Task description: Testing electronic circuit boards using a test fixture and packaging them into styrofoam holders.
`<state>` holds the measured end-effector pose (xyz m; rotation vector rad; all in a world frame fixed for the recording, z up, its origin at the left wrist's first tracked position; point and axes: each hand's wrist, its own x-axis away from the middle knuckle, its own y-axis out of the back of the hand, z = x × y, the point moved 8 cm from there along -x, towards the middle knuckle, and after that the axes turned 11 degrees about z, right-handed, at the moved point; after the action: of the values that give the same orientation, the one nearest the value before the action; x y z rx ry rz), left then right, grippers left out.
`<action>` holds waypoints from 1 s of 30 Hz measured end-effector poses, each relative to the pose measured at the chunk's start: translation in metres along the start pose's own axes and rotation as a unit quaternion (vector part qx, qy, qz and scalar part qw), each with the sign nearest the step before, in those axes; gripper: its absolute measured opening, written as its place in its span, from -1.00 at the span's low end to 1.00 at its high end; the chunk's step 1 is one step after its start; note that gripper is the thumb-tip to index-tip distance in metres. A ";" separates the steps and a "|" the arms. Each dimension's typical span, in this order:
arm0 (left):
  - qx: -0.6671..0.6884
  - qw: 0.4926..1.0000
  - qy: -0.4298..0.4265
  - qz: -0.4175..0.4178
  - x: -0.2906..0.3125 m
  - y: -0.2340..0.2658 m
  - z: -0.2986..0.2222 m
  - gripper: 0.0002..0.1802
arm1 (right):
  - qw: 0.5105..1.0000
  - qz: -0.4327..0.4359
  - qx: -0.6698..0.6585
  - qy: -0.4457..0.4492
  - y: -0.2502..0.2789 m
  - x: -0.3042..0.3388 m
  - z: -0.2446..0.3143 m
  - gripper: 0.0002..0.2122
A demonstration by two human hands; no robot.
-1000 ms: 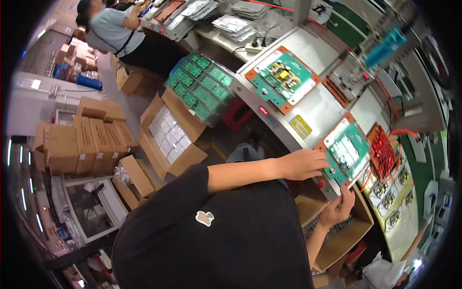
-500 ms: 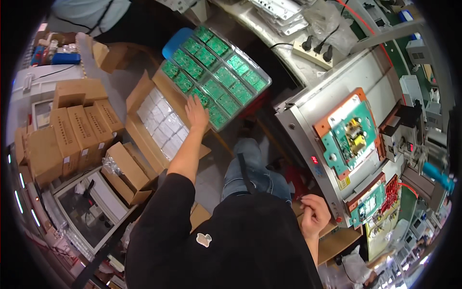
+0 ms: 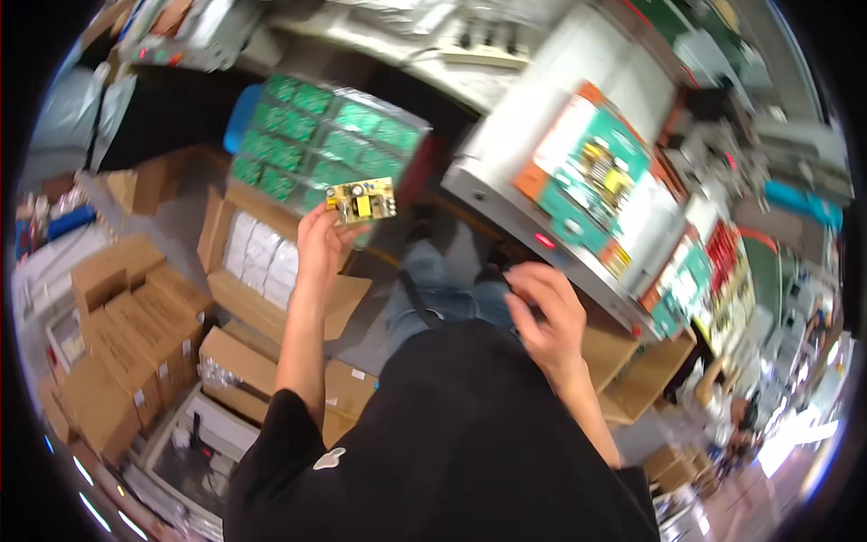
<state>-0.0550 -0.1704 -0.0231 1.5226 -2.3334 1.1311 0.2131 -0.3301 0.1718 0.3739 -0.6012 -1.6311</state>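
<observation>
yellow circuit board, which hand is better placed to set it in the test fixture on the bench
Probably the left: the left hand already pinches the yellow circuit board. The right hand is empty, though nearer the test fixture.

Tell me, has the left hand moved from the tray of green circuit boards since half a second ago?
Yes. The left hand has lifted off the tray of green circuit boards toward the person, holding one small yellow circuit board.

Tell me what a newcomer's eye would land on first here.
First, the small yellow circuit board that the left hand holds up near the picture's middle, in front of a tray of green circuit boards. Then the orange-framed test fixture on the grey bench at upper right, with the empty right hand below it.
</observation>
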 end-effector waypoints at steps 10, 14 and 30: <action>-0.132 0.916 0.107 0.364 0.029 -0.282 0.059 -0.56 | 0.985 -0.143 0.097 -0.019 0.081 0.070 -0.050 -0.54; -0.413 0.812 -0.171 0.376 0.008 -0.345 0.058 -0.52 | 0.966 -0.199 0.135 -0.090 0.136 0.095 -0.120 -0.60; -0.645 0.582 -0.391 0.303 -0.009 -0.368 0.082 -0.70 | 0.975 -0.186 0.078 -0.095 0.111 0.053 -0.177 -0.67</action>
<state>0.2788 -0.2932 0.1035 0.5287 -2.8332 -1.4900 0.3951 -0.4192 0.0984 0.4683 -0.8453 -2.0000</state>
